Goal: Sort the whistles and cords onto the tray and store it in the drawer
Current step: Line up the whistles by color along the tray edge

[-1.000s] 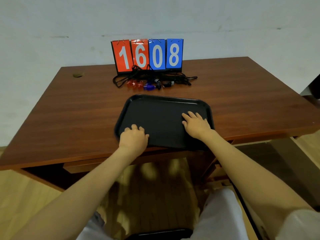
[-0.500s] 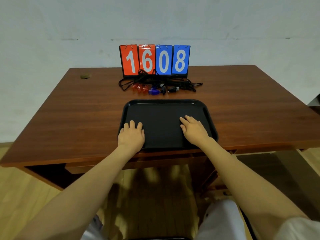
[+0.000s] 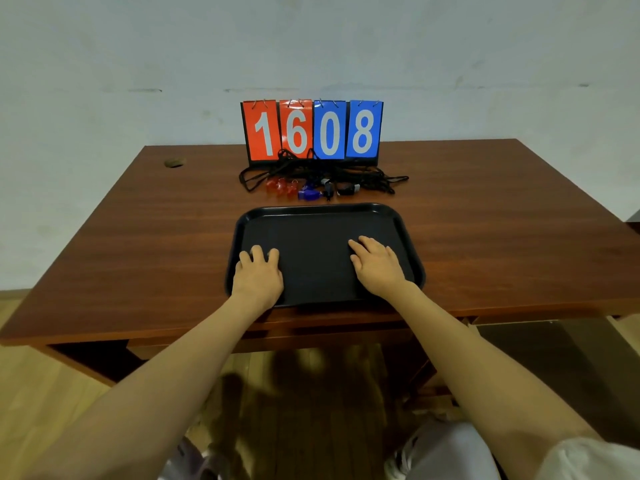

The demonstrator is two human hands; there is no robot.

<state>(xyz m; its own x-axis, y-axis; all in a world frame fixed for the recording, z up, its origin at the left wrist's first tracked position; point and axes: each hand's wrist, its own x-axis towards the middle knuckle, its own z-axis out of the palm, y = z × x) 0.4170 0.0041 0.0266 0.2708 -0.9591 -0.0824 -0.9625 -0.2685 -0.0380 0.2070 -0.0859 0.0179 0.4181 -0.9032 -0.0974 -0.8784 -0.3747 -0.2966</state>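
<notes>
An empty black tray (image 3: 322, 216) lies at the near middle of the wooden desk. My left hand (image 3: 258, 277) rests flat on its near left corner with the fingers slightly apart. My right hand (image 3: 375, 266) lies flat on its near right part, fingers spread. Neither hand holds anything. Beyond the tray's far rim lie red whistles (image 3: 278, 188), a blue whistle (image 3: 309, 193) and black whistles (image 3: 343, 189), all tangled in black cords (image 3: 377, 180). A shut drawer front (image 3: 329, 332) shows under the desk edge below the tray.
A flip scoreboard (image 3: 311, 131) reading 1608 stands behind the cords near the wall. A small round hole (image 3: 174, 163) sits at the desk's far left. My knees show below the desk's front edge.
The view has tilted up and recentred on the desk. Both hands have stayed flat on the tray's near part, and the left fingers have uncurled a little.
</notes>
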